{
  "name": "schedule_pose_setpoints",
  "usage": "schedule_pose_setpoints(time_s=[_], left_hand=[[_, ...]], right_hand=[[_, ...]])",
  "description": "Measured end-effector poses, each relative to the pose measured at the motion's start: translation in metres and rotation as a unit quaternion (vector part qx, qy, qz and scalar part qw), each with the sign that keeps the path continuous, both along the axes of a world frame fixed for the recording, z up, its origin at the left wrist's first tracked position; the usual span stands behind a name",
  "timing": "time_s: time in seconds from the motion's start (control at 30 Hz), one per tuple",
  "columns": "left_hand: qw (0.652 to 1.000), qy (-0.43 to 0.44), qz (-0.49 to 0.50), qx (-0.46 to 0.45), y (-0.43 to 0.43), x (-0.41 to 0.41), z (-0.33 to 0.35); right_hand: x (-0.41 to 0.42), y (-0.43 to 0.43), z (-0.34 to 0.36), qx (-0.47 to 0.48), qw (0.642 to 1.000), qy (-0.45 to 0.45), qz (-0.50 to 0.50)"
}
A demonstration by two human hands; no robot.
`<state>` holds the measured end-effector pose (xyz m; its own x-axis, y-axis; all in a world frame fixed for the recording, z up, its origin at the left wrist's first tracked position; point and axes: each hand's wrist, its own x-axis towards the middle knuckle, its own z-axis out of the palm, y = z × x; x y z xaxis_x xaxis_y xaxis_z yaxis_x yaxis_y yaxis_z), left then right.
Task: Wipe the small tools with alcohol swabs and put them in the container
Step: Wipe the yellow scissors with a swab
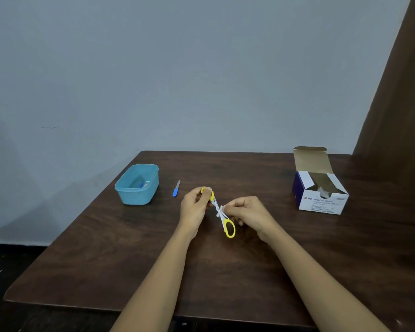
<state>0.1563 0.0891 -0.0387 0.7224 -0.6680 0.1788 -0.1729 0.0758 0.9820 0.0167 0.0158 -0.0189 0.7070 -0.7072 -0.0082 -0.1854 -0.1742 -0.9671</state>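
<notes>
Just below the centre of the frame, the scissors [222, 215] hang above the table [106, 259], spread wide apart. The left hand [193, 208] is curled shut around the upper yellow loop, while the right hand [248, 212] pinches a small white swab [222, 209] against the metal near the pivot; the other loop dangles free below. With the blades splayed, a hard rub could slide a fingertip onto an edge, or the loose half could swing and close on the swab. Further up and to the left, a blue-handled tool [176, 188] lies on the wood, seemingly not yet wiped, and could be forgotten or dropped in unwiped. Beyond it, at centre left, stands the blue container [137, 184], with something already inside, unclear what. At the far right sits the open swab box [320, 188].
</notes>
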Motion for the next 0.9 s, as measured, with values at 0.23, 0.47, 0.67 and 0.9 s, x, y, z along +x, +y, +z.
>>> schedule_pose_setpoints(time_s=[0.23, 0.47, 0.67, 0.9], left_hand=[[0.999, -0.028, -0.012, 0.014, -0.004, 0.0, 0.001], [1.0, -0.023, -0.019, -0.005, -0.003, -0.003, 0.006], [0.999, -0.026, -0.034, -0.006, -0.003, -0.004, 0.008], [0.999, -0.024, -0.02, -0.004, -0.003, 0.001, 0.009]], right_hand=[[-0.001, 0.0, 0.004, 0.04, 0.999, -0.008, -0.015], [0.001, 0.001, 0.001, -0.053, 0.996, 0.051, -0.059], [0.0, 0.0, 0.002, -0.091, 0.992, 0.072, -0.041], [-0.005, 0.0, 0.012, 0.022, 0.999, 0.002, 0.026]])
